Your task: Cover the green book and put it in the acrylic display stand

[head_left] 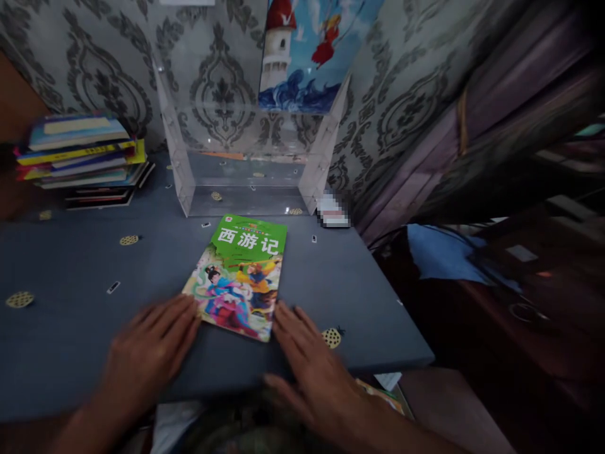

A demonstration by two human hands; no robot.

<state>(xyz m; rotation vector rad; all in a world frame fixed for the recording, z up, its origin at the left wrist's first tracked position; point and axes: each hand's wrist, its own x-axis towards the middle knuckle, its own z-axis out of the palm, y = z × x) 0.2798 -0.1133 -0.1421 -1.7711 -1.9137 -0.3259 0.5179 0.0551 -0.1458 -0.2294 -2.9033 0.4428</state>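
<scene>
A picture book (241, 277) with a green top and colourful cartoon figures lies face up on the blue-grey tablecloth, slightly turned. Large white characters run across its cover. My left hand (154, 343) rests at the book's lower left edge, fingers stretched out and fingertips by the cover's corner. On the other side, my right hand (309, 366) lies along the lower right edge, fingers extended and thumb apart. Neither hand is wrapped round the book; the fingertips seem to touch its sides.
Behind the book stands a clear acrylic shelf (186, 189). A stack of books (87, 157) sits at the back left. A blurred-out small item (333, 211) is beside the shelf's right foot. The table's right edge (397, 302) drops toward dark clutter and a blue cloth (444, 252).
</scene>
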